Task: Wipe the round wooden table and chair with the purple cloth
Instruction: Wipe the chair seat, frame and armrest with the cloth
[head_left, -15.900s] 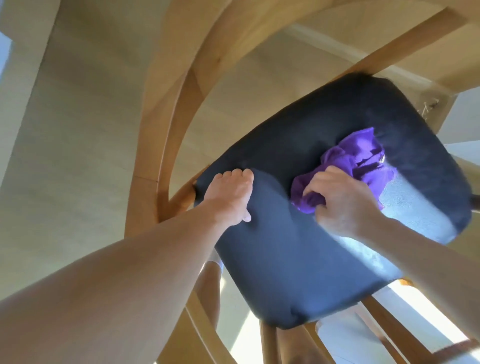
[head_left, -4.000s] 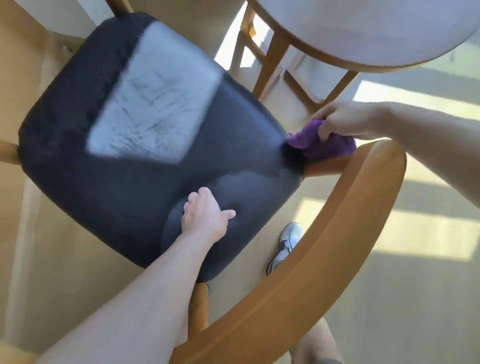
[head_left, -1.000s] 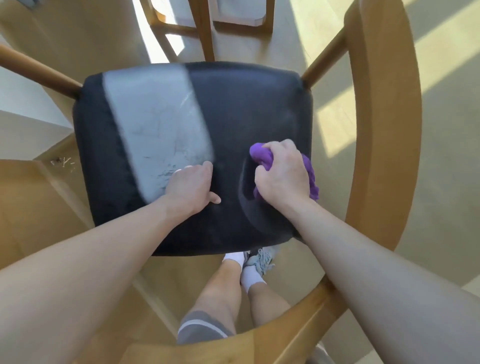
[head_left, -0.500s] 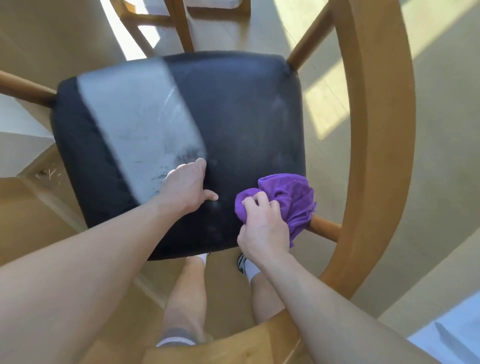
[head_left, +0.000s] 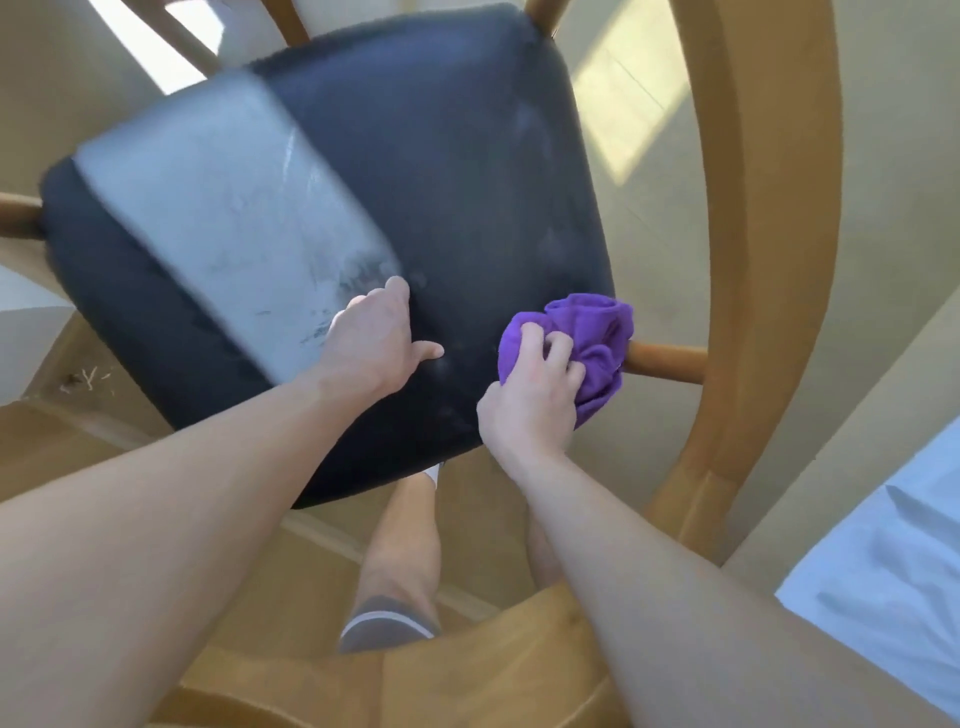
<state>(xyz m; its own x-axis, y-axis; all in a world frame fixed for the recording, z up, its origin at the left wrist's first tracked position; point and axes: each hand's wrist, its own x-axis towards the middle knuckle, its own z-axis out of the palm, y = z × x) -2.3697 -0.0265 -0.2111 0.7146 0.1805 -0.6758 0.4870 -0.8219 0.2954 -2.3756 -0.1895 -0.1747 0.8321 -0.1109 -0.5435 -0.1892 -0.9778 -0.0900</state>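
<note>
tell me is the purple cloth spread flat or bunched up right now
Bunched up. The purple cloth is a crumpled wad gripped in the right hand at the corner of the dark seat, full of folds.

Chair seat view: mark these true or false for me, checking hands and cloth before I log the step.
1. The right hand grips the purple cloth. True.
2. The cloth sits in the middle of the seat. False: it is at the right edge of the dark seat cushion, by the wooden rung.
3. The left hand rests on the cushion. True.
4. The left hand also holds a cloth. False: it holds nothing and lies flat on the seat.
5. A sunlit patch falls on the cushion's left part. True.
</note>
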